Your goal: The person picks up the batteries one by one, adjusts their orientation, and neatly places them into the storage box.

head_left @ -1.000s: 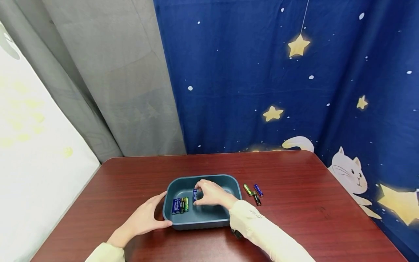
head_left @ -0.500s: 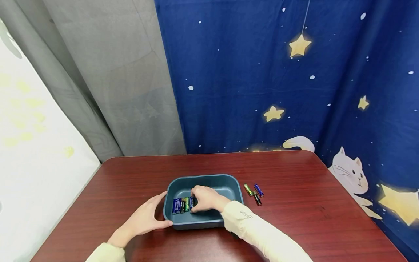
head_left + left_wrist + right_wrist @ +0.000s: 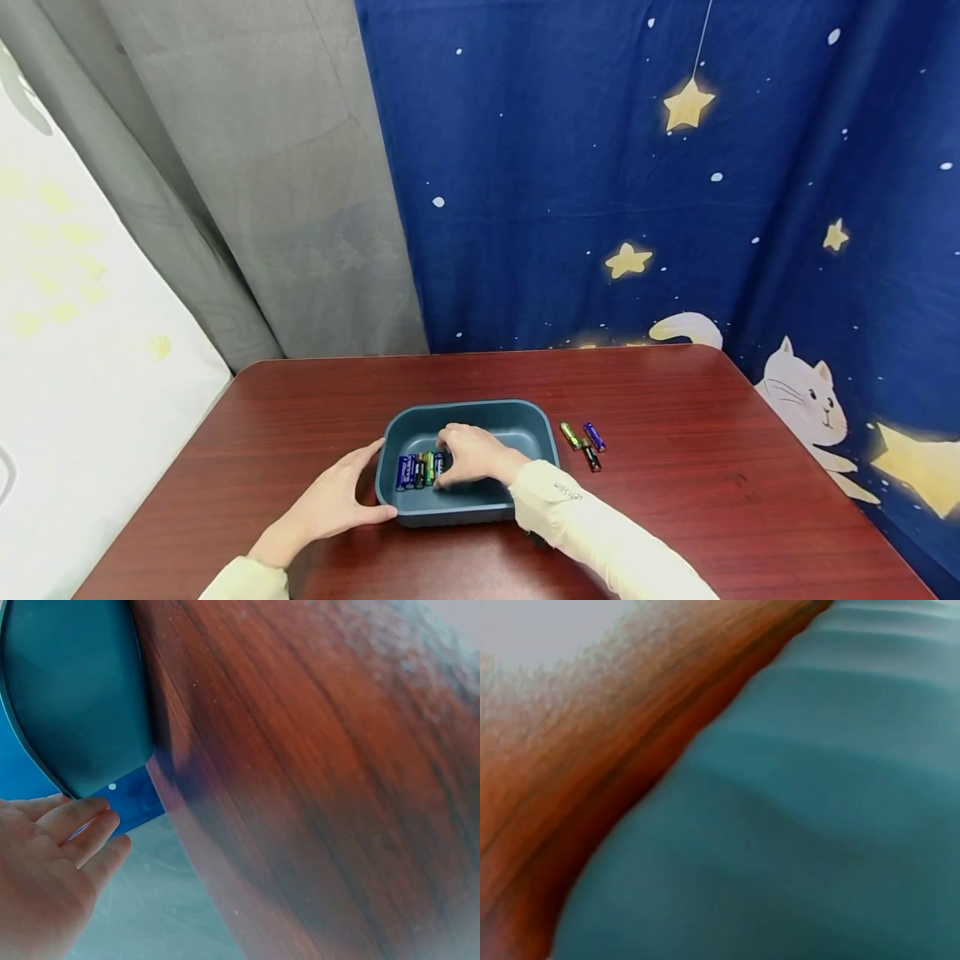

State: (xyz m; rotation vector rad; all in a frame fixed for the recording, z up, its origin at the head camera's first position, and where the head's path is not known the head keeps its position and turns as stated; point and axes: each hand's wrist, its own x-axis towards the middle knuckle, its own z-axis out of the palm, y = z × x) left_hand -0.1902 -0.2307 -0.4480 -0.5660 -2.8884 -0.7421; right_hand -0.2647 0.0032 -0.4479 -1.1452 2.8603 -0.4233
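Note:
A dark teal box (image 3: 487,500) stands on the table. My left hand (image 3: 333,492) spans its left end, thumb at the near corner and fingertips at the far one. In the left wrist view, the fairly straight fingers of the left hand (image 3: 64,844) touch the teal box (image 3: 79,682). Inside the box my right hand (image 3: 474,455) pinches a blue battery (image 3: 439,463) upright to the view, partly hidden by the fingers. Just left of it lies a row of batteries (image 3: 410,472), blue, dark and green, side by side. The right wrist view shows teal box wall (image 3: 795,847), no hand.
On the reddish-brown table (image 3: 660,500), right of the box, lie three loose batteries: a green one (image 3: 570,436), a blue one (image 3: 594,437) and a dark one (image 3: 591,457). A small dark object shows partly under the right sleeve. Curtains (image 3: 600,167) hang behind the table.
My right hand has moved left and slightly down inside the box, bringing the blue battery up beside the row. Over the last half second it barely moves. The left hand stays at the box.

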